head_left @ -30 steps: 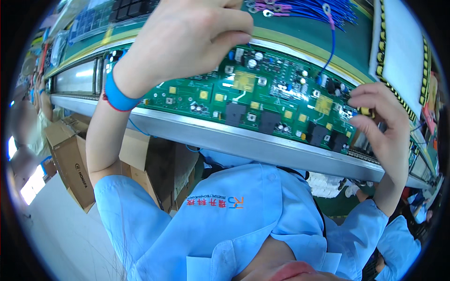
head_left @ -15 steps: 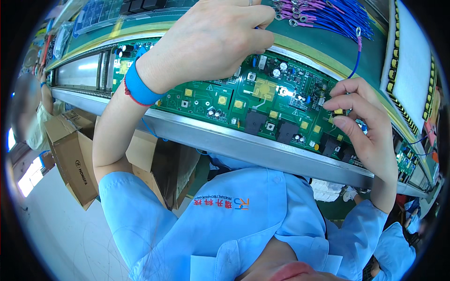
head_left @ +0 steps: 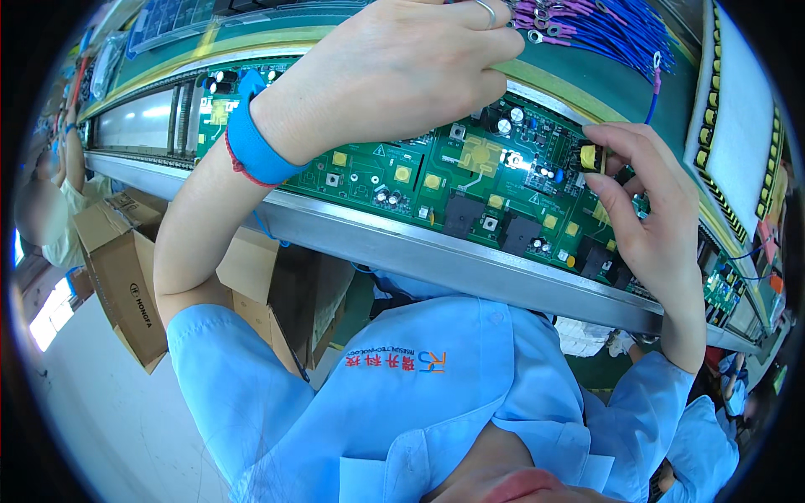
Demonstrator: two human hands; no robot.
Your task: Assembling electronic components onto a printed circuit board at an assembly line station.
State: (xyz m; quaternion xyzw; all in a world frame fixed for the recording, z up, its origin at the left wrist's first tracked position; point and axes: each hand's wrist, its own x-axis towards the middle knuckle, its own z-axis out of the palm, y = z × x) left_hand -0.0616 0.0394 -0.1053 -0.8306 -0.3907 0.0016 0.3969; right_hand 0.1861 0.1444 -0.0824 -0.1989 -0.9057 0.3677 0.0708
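Note:
Between the thumb and fingers of my right hand (head_left: 650, 184) is a small yellow-and-black transformer (head_left: 590, 158), held just over the right part of a green circuit board (head_left: 386, 163). My left hand (head_left: 411, 71), with a blue band (head_left: 256, 147) on its wrist, reaches over the board's far side. Its fingers are curled beside the ring-terminal ends of a bundle of blue wires (head_left: 620, 33). Whatever those fingers hold, if anything, is hidden. Black blocks, capacitors and yellow square pads sit on the board.
The board lies in a metal rail (head_left: 402, 239) along the bench. One blue wire (head_left: 652, 96) hangs apart near my right hand. A white foam tray (head_left: 738, 109) edged with yellow-black parts stands at right. Cardboard boxes (head_left: 126, 285) are below left; another person (head_left: 63, 210) is at far left.
My left hand has moved slightly right, toward the blue wires. My right hand has lifted and turned a little, bringing the transformer up into clearer sight.

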